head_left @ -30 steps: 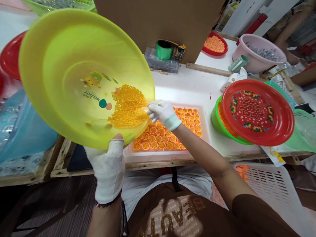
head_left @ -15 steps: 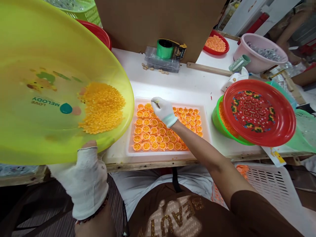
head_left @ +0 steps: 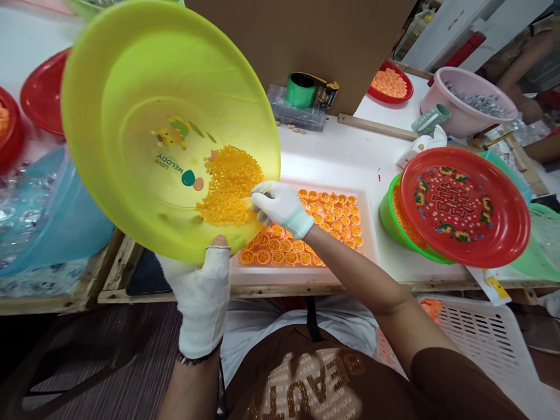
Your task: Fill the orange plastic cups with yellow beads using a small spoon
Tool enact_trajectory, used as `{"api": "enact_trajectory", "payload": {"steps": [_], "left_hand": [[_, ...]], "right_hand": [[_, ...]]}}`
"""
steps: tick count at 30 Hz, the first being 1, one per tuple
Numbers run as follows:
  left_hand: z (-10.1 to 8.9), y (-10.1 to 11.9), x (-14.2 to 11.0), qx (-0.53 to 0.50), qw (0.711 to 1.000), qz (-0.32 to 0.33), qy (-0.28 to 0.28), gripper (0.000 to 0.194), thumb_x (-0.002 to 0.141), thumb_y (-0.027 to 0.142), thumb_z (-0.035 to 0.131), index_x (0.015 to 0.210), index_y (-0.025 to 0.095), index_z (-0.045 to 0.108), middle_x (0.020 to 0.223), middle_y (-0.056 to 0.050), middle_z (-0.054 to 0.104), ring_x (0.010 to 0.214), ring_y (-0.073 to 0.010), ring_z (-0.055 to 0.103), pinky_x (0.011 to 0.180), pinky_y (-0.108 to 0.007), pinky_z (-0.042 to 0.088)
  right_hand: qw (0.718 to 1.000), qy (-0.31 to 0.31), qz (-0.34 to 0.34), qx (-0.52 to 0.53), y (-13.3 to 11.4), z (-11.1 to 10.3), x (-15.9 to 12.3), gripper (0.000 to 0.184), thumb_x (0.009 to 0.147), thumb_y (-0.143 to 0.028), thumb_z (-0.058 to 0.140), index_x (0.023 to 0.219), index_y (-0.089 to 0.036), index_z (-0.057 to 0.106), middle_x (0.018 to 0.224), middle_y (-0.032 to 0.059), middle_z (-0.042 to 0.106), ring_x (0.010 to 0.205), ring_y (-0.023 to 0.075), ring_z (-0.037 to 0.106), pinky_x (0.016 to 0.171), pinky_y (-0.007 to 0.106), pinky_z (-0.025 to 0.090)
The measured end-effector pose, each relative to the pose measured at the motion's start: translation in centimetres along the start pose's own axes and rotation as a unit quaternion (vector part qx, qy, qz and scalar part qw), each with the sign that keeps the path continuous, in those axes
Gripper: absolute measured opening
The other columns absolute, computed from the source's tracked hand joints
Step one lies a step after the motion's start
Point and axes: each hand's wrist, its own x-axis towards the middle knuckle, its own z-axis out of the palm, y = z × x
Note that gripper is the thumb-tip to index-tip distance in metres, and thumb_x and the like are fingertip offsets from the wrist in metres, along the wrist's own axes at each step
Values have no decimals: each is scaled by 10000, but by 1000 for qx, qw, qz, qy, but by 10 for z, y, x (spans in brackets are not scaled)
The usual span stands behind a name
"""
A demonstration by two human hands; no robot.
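L hand (head_left: 199, 297) grips basin (head_left: 144, 70) by near edge; R hand (head_left: 276, 205) pinches spoon (head_left: 265, 187) at pellets (head_left: 231, 184), R edge; prob. scooping, next needs level lift.

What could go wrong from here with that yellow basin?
The yellow basin is tilted with its yellow beads heaped toward the right side, so some might spill onto the orange cups. Only the left hand appears to support the basin, so its grip could slip. The red tray sits off-centre over the green tub and might slide.

Left grip (head_left: 199, 286) clamped, thumb (head_left: 219, 240) uppermost; right grip (head_left: 279, 204) pinched, bare forearm (head_left: 356, 268) aslant.
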Motion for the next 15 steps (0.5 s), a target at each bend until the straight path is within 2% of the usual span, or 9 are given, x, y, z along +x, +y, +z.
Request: {"api": "enact_trajectory", "payload": {"steps": [4,8,12,15], "left_hand": [[-2,-3,1,-4,1000,4,1,586,812,276,817,1354,195,609,1449,-123,692,1370,-271,669,1176,-382,568],[-9,-4,5,6,1000,6,25,639,771,283,850,1362,183,629,1454,-125,690,1341,-247,678,1211,-359,529],[-24,-14,12,41,997,34,49,721,756,309,874,1418,187,615,1495,-109,669,1414,-254,627,1277,-377,463],[-37,-23,17,55,995,41,68,782,718,279,877,1442,208,591,1557,-96,630,1451,-282,602,1285,-415,460]], "right_hand": [[990,-6,67,124,7,-1,5,25,916,-187,671,934,-191,654,706,-11,691,547,106,629,430,206,513],[977,2,89,192,10,-26,12,88,951,-251,698,925,-183,647,707,-12,680,559,83,593,457,187,491],[981,56,53,177,13,-47,21,74,947,-251,680,970,-188,646,743,-8,674,600,93,607,510,213,511],[990,110,22,87,22,-49,32,54,954,-224,614,986,-191,642,764,4,666,611,112,625,529,246,518]]}}
